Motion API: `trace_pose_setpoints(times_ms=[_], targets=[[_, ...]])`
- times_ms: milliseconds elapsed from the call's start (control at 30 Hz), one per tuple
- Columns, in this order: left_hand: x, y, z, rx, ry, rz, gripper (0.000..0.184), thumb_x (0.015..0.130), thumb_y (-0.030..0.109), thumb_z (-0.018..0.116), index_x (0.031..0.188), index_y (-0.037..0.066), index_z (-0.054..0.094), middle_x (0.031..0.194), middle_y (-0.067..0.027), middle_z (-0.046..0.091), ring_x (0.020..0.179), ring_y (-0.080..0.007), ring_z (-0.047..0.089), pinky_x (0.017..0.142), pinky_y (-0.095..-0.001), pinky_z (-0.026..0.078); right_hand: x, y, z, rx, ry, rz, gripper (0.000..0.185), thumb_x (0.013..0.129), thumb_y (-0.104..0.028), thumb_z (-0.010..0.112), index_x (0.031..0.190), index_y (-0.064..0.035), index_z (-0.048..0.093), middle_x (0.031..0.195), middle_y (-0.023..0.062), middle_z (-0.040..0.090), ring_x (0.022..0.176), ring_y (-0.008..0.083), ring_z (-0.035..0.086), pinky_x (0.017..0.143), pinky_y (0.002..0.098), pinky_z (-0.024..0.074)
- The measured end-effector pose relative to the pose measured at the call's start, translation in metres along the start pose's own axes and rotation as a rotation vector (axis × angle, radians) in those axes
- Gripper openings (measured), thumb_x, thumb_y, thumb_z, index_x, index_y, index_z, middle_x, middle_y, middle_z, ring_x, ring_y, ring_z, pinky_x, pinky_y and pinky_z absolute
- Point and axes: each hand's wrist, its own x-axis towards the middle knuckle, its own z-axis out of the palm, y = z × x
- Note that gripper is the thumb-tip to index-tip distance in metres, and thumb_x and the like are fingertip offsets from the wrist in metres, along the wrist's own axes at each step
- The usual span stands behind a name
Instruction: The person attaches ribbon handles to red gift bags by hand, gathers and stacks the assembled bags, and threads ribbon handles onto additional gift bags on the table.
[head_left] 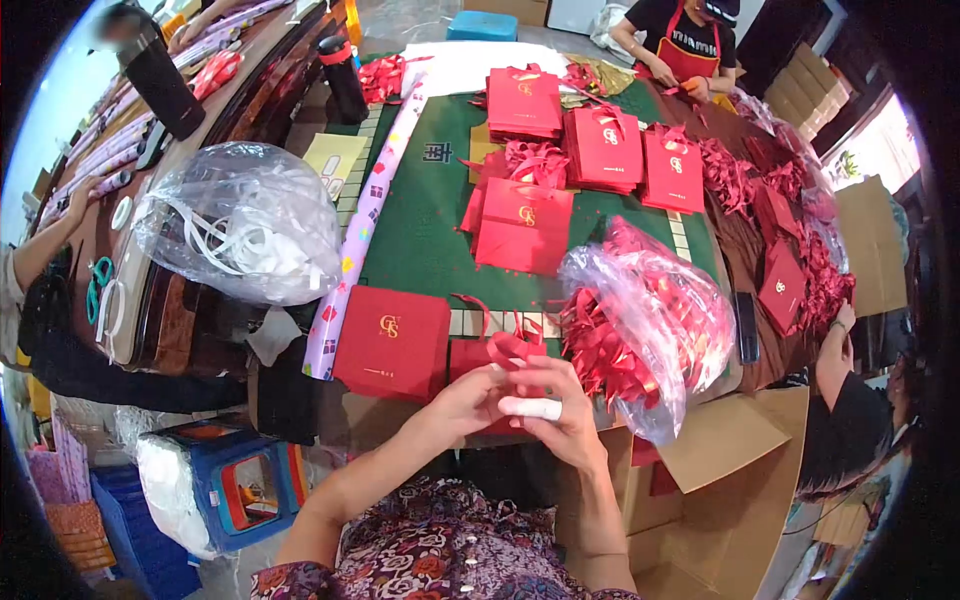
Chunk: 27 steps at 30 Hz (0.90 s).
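Note:
Close to the table's near edge my two hands meet, fingers bent toward each other. A loop of red ribbon (515, 348) stands up at their fingertips. My left hand (468, 402) pinches at it from the left, and my right hand (562, 415) closes on it from the right. One right finger wears a white wrap (530, 408). Behind and below the hands lies a red paper bag (468, 355), partly hidden by them. A larger red bag (392, 340) with a gold logo lies flat to the left.
A clear plastic bag of red ribbons (650, 320) lies right of my hands. Stacked red bags (525, 225) stand on the green tabletop (415, 235). Left are a patterned roll (365, 225) and a bag of white straps (245, 220). An open carton (715, 500) stands below right. Co-workers sit around.

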Motion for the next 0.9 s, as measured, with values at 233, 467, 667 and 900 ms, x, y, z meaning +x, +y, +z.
trace_pose_setpoints(times_ms=[233,467,667,900], targets=[[-0.019,-0.026,0.04,0.104,0.235,-0.006,0.028,0.099,0.026,0.06,0.114,0.003,0.06,0.101,-0.0039,0.066,0.09,-0.0133,0.066,0.078,-0.0309,0.057,-0.009,-0.02,0.01,0.243,0.126,0.153,0.026,0.075,-0.003,0.082,0.1,-0.0058,0.073,0.085,0.0074,0.073,0.08,0.0218,0.072,0.077,0.0357,0.0556],[-0.04,0.026,0.064,1.65,0.442,-0.174,0.024,0.093,0.025,0.067,0.1,0.003,0.063,0.087,-0.0161,0.065,0.072,-0.0268,0.067,0.066,-0.0399,0.054,-0.019,-0.039,-0.008,0.293,0.348,0.037,0.026,0.068,0.003,0.085,0.087,-0.0062,0.071,0.081,0.0093,0.072,0.07,0.018,0.069,0.06,0.0276,0.0502],[-0.022,0.045,0.017,2.347,0.633,0.41,0.021,0.082,0.012,0.07,0.096,-0.002,0.063,0.104,-0.0176,0.055,0.096,-0.0358,0.056,0.079,-0.0435,0.049,0.001,-0.018,0.028,-0.001,0.319,0.35,0.017,0.078,-0.005,0.08,0.094,-0.0043,0.071,0.087,0.0082,0.072,0.073,0.0193,0.066,0.065,0.0294,0.05],[-0.013,0.044,0.006,2.591,0.575,0.443,0.013,0.079,0.006,0.059,0.089,0.0,0.063,0.096,-0.0134,0.054,0.093,-0.0296,0.052,0.079,-0.0406,0.046,0.003,0.04,0.077,-0.277,0.302,0.401,0.012,0.081,-0.008,0.074,0.092,-0.0028,0.07,0.085,0.0127,0.069,0.08,0.0295,0.067,0.069,0.0368,0.052]])
